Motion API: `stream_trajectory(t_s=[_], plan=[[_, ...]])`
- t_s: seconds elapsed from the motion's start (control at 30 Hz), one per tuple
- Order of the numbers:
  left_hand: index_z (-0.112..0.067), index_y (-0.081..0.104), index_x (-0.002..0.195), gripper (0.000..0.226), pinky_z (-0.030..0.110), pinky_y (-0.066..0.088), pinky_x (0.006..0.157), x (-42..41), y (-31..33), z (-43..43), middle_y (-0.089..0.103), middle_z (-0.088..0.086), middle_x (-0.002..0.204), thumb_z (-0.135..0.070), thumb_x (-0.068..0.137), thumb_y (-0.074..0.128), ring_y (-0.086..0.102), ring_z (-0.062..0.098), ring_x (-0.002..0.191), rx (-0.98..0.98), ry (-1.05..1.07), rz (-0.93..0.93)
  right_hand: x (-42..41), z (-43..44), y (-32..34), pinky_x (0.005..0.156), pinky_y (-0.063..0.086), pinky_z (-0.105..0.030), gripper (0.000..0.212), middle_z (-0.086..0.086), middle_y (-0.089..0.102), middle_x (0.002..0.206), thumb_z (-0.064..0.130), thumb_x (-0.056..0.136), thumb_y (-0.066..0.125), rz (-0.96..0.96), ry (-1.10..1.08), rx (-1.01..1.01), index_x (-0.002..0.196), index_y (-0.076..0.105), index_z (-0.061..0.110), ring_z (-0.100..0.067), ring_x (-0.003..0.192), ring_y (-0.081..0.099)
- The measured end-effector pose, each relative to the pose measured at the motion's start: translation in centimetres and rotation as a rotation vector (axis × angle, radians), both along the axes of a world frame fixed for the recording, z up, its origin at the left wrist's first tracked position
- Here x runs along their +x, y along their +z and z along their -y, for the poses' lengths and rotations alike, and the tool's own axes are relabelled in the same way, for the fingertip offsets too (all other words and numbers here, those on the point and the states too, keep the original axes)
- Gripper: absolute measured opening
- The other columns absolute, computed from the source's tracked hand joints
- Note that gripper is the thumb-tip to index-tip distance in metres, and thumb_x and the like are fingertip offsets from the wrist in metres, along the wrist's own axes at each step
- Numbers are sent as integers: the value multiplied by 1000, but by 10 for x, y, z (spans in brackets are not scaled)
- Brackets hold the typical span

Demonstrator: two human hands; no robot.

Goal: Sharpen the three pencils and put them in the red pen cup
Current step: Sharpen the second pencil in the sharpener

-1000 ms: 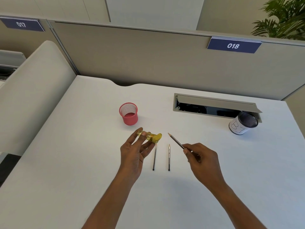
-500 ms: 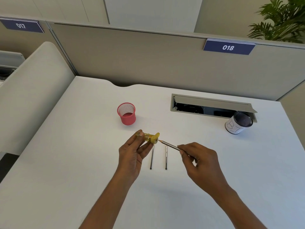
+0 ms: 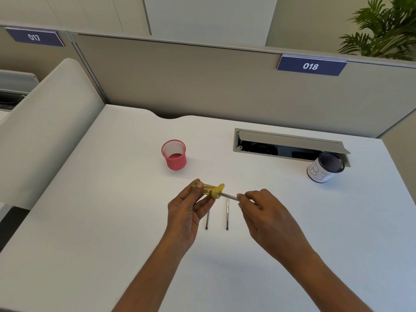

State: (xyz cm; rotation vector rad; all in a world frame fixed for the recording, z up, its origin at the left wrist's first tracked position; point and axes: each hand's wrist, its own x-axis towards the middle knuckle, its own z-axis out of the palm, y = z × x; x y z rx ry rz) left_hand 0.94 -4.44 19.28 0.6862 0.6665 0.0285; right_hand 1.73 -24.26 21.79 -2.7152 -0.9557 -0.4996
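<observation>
At the centre of the frame the left hand (image 3: pixel 186 212) holds a yellow sharpener (image 3: pixel 208 189) above the desk (image 3: pixel 112 221). Its thumb and fingers are curled round the clear barrel, and the yellow end faces right. The right hand (image 3: pixel 265 217) pinches a pencil (image 3: pixel 228 196) between thumb and fingertips. The pencil's tip sits in the sharpener's yellow end; how deep it goes I cannot tell. The pencil slopes slightly down toward the right hand.

Just below, 2 more pencils lie flat on the desk, parallel and near each other, running toward the lower edge. The second pencil (image 3: pixel 207 220) is partly hidden by the left hand's fingers. The third pencil (image 3: pixel 227 213) passes under the held one.

The red cup (image 3: pixel 174 155) stands upright above and left of the sharpener, apart from it. At the right edge of the desk a white cup (image 3: pixel 319 174) with a dark mesh rim stands just beside an open hatch (image 3: pixel 290 143). Signs 017 (image 3: pixel 33 37) and 018 (image 3: pixel 310 66) hang on the partition, with a plant (image 3: pixel 387 25) at upper right.
</observation>
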Motion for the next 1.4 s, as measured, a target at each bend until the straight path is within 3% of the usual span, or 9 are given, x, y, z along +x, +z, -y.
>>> stream_trajectory(t_s=[0.2,0.37,0.53,0.67,0.83,1.0,1.1,1.23,1.4], plan=[[1,72,110,16,37,66,75,-4,5,-1,77,25,108,-7,97,66,79,36,91,8,-11,12,-2,2,2,58,46,-32,41,-12,66,91,-6,77,78,136,99,-127,117,70,-4,-25,69,54],[4,68,121,27,38,65,79,-6,9,1,75,27,113,-8,97,67,77,40,98,23,-28,38,-3,-1,7,48,20,-28,45,-7,62,75,5,70,86,131,70,-192,113,75,1,-20,50,43],[3,67,124,31,40,65,83,-6,7,0,75,25,111,-10,96,68,76,41,101,33,-34,42,-4,-13,10,42,16,-25,21,0,51,65,15,77,85,27,-15,-149,96,75,12,-20,45,22],[1,66,126,33,39,64,78,-4,6,-1,76,22,105,-11,95,69,77,41,100,59,-39,45,3,-22,13,47,31,-24,28,7,43,51,24,97,65,-518,-180,312,71,67,15,-16,47,38],[-3,67,127,33,40,64,79,-3,8,-3,76,23,107,-11,95,69,76,42,100,94,-70,61,14,-17,26,45,26,-22,26,2,51,56,30,98,66,-1176,-367,731,80,80,16,-8,40,30],[2,67,124,33,41,65,78,0,8,-3,76,25,107,-9,93,70,76,42,100,38,-14,44,5,-12,8,53,51,-24,38,1,70,92,39,95,65,-243,-81,68,124,67,15,-13,66,65],[0,70,120,31,40,65,75,2,9,-4,77,24,105,-10,91,72,77,42,98,62,-13,40,1,-9,-2,40,38,-26,36,-10,69,95,12,94,63,61,63,-114,129,67,5,-23,62,60],[-3,73,115,35,41,65,76,2,13,-4,76,24,108,-15,83,75,76,43,99,82,-27,59,0,-8,-6,45,23,-24,48,-9,68,81,-2,104,28,191,66,-84,118,75,4,-20,52,51],[-3,71,119,39,40,65,75,2,12,-10,78,20,104,-15,83,74,78,40,97,126,-29,56,1,-23,-11,39,36,-27,18,0,58,64,11,90,74,-131,-12,161,107,77,13,-19,45,42]])
